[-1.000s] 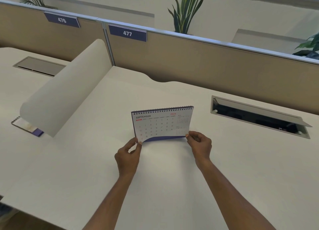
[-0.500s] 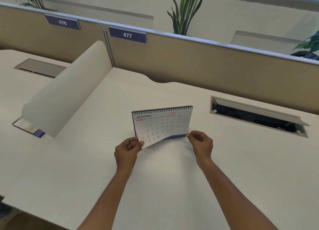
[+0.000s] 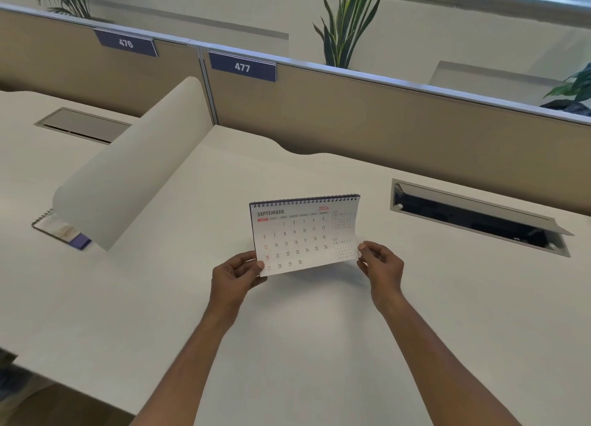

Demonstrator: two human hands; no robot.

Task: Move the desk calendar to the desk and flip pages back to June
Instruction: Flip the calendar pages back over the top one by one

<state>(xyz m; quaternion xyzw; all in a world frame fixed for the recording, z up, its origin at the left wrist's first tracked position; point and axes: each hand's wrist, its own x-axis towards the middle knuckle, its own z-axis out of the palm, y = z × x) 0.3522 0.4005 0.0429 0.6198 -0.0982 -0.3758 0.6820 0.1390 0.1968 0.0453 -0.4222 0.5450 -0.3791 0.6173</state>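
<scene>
1. Standing on the tabletop [image 3: 319, 345], the desk calendar [image 3: 303, 230] shows September.
2. Left hand [image 3: 235, 275] and right hand [image 3: 380, 265] pinch that page's lower corners.
3. Next move probably: carry it over the coil, toward June.

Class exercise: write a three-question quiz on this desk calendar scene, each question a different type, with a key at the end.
1. True or false: the calendar has its front page open at June.
2. Multiple choice: the left hand and the right hand each pinch A) the spiral binding, B) a lower corner of the front page, C) the desk edge.
3. Fill in: the blue sign nearer the calendar reads ___.
Key: 1 false, it shows September; 2 B; 3 477.
</scene>
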